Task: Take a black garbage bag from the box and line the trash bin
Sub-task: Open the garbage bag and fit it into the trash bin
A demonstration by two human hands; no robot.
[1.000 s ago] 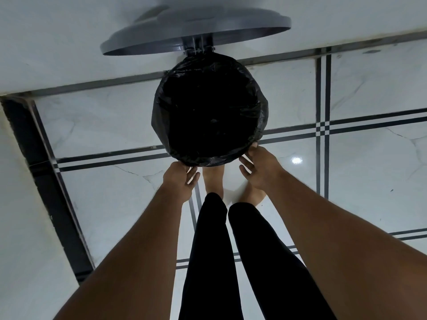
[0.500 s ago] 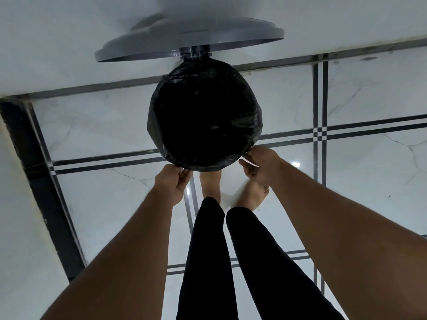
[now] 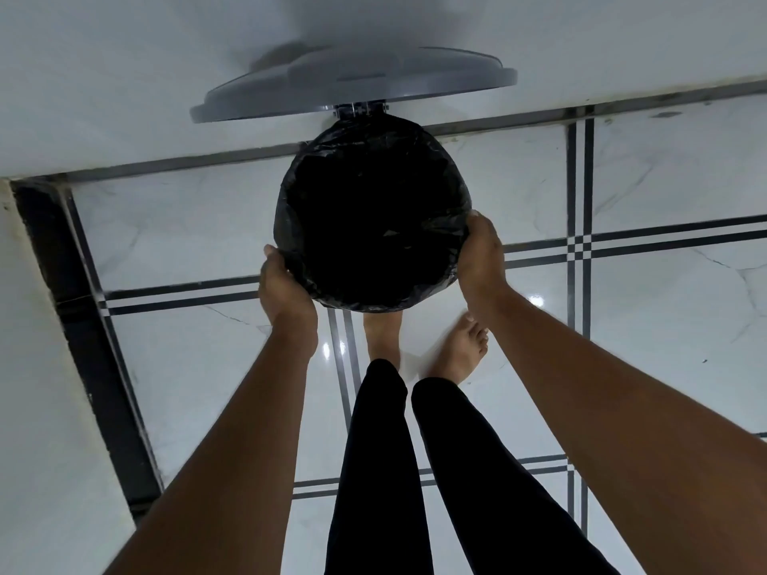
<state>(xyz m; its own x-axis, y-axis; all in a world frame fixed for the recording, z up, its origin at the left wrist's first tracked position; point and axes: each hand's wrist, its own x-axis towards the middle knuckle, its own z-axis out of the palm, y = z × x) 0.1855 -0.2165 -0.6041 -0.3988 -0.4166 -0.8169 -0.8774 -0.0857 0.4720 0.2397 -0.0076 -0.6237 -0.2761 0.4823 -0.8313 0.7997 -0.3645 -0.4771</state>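
A round trash bin stands on the floor against the wall, its grey lid (image 3: 352,83) swung up and open. A black garbage bag (image 3: 371,213) lines it, folded over the rim all the way round, so the bin's own body is hidden. My left hand (image 3: 284,288) cups the bag-covered rim at its near left side. My right hand (image 3: 481,255) presses flat against the rim's right side. The box of bags is not in view.
White marble floor tiles (image 3: 664,325) with black stripe borders spread around the bin. A white wall (image 3: 124,76) runs behind it, and a white wall or cabinet face (image 3: 45,408) stands close on the left. My bare feet (image 3: 460,350) are right in front of the bin.
Both hands slid outward from the bin's near edge to its left and right sides. Earlier they pinched the bag's edge; now they lie against the covered rim. The view shifted slightly.
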